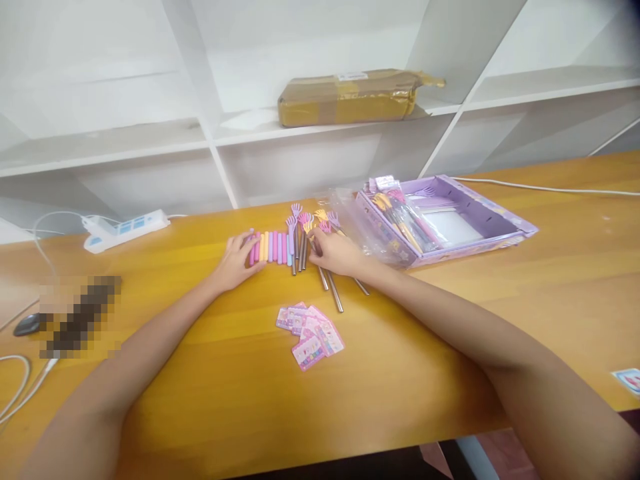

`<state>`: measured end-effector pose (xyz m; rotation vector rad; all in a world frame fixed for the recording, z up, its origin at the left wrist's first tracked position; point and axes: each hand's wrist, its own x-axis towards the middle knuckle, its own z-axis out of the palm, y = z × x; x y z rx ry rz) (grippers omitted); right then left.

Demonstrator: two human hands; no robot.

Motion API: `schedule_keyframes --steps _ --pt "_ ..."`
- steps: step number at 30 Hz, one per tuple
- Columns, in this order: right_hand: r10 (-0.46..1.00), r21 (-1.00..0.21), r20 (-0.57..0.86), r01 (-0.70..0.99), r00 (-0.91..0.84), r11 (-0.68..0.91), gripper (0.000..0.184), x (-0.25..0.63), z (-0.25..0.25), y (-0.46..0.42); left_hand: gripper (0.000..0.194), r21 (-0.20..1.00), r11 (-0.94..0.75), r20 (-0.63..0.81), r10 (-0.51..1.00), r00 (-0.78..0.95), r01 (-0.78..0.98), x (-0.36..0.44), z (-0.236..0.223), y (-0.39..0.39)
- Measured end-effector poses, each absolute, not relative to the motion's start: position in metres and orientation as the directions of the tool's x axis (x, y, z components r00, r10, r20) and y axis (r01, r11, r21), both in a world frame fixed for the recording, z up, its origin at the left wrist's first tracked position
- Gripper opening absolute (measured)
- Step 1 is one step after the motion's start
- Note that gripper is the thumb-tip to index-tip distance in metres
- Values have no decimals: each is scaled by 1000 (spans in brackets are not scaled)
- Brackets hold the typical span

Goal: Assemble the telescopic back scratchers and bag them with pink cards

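Coloured tube handles (274,247), pink, yellow and purple, lie side by side in a row. At the row's left end is my left hand (239,259), its thumb and fingers closed about the ends of the nearest handles. Several back scratchers (300,248) with metal rods and small hand-shaped heads lie right of the row. Over them my right hand (334,252) is closed in a pinch on a back scratcher with a yellow head (309,229). Its fingers partly hide the rods. Pink printed cards (311,333) lie spread in front of both hands.
A purple open box (505,235) stands right, with bagged back scratchers (400,213) in it and clear plastic wrap (367,230) beside it. A power strip (127,230), cables and a mouse (27,325) are left. Behind, a taped carton (350,99) sits on a shelf (250,133).
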<state>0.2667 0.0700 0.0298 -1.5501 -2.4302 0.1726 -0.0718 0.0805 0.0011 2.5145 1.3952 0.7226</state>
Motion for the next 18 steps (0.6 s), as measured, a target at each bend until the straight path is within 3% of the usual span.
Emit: schedule_keyframes --steps 4,7,12,18 --pt "906 -253 141 871 -398 422 39 266 31 69 114 387 -575 246 818 520 721 -71 3 86" --pt "904 -271 140 862 -404 427 39 266 31 69 133 422 -559 201 826 527 714 -71 6 100" --pt "900 -287 146 853 -411 436 39 267 30 70 131 449 -518 167 849 502 728 -69 10 116" --pt "886 -398 167 792 -433 462 36 270 25 75 126 506 -499 278 866 415 704 -67 14 110"
